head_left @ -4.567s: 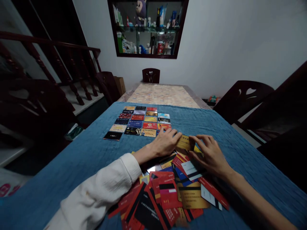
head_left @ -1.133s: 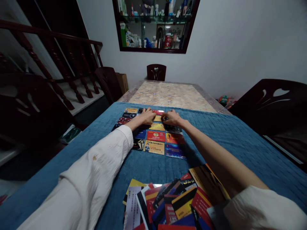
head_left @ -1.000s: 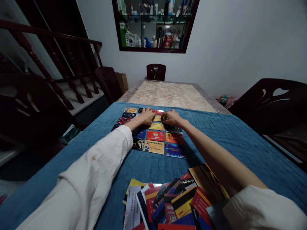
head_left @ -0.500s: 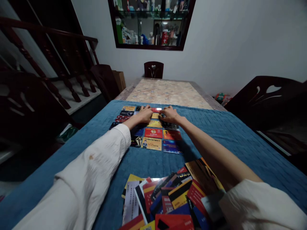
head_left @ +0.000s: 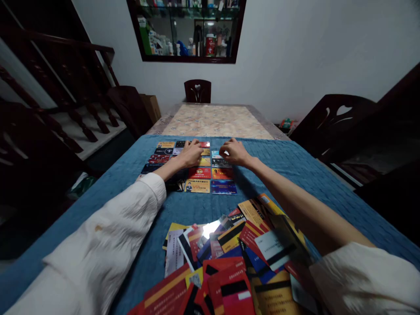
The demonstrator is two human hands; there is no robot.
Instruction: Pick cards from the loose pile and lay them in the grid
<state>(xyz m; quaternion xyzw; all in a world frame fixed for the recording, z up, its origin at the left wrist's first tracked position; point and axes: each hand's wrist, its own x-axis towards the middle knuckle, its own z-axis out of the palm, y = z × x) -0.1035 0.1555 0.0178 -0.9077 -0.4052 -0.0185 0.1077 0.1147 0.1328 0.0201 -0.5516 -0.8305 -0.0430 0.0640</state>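
Landmark: the table (head_left: 215, 121), patterned top, blue cloth (head_left: 278, 177) spread over its near part. One dark wooden chair (head_left: 197, 97) stands at the table's far end, heart cutout in the backrest. A second chair (head_left: 126, 107) is left of the table, with a cardboard box (head_left: 151, 107) just beside it. A third chair (head_left: 331, 120) is to the table's right. Farther left of the table: wooden railing (head_left: 70, 43) with turned balusters. Beyond the table, recessed in the white wall (head_left: 295, 52): glass-shelved cabinet (head_left: 188, 59) containing a red container (head_left: 210, 46), dark flask (head_left: 197, 41) and green box (head_left: 145, 39). Other contents too small to identify.
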